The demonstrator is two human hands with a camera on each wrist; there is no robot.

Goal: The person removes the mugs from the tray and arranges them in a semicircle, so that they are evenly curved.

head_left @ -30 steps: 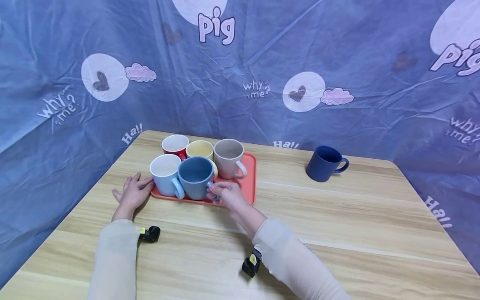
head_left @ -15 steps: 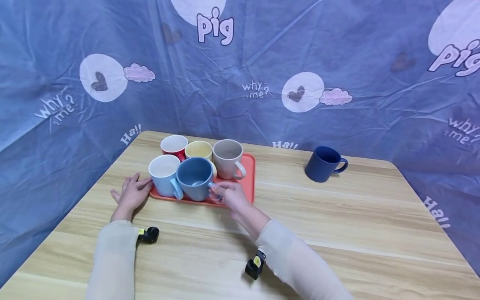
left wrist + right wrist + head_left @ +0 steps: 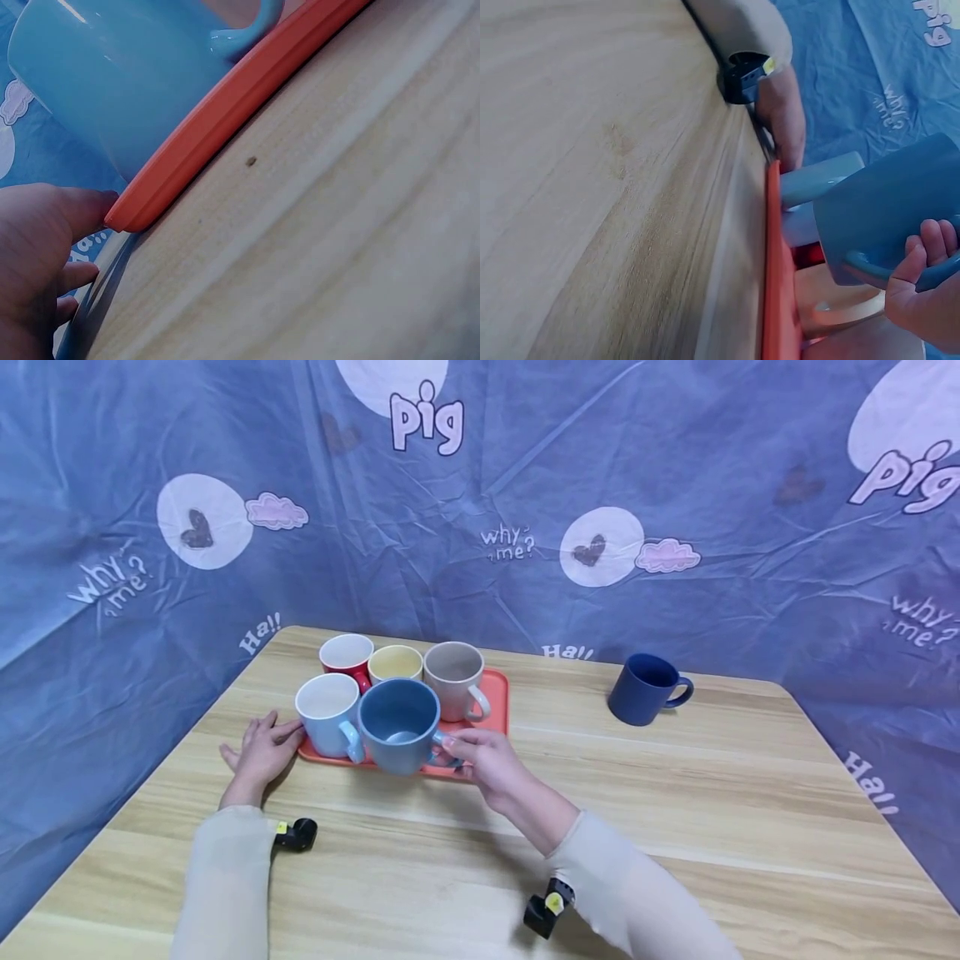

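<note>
In the head view my right hand (image 3: 487,762) grips the handle of a blue-grey mug (image 3: 397,739), which is raised above the front of the red tray (image 3: 492,702). The right wrist view shows fingers curled round that handle, the mug clear of the tray. At the tray's front left corner rests my left hand (image 3: 261,752), its fingers fairly straight; in the left wrist view the thumb touches the tray's end. Beside that corner a light blue mug (image 3: 327,718) stands on the tray. Behind are a red mug (image 3: 347,660), a yellow mug (image 3: 395,662) and a grey mug (image 3: 453,677).
A dark blue mug (image 3: 647,689) stands apart on the wooden table (image 3: 720,793), toward the back right, its handle pointing right. A printed blue cloth (image 3: 465,527) hangs behind the table's back edge.
My right hand has lifted the blue-grey mug off the tray and drawn it slightly right and toward me. The left hand has stayed at the tray's corner.
</note>
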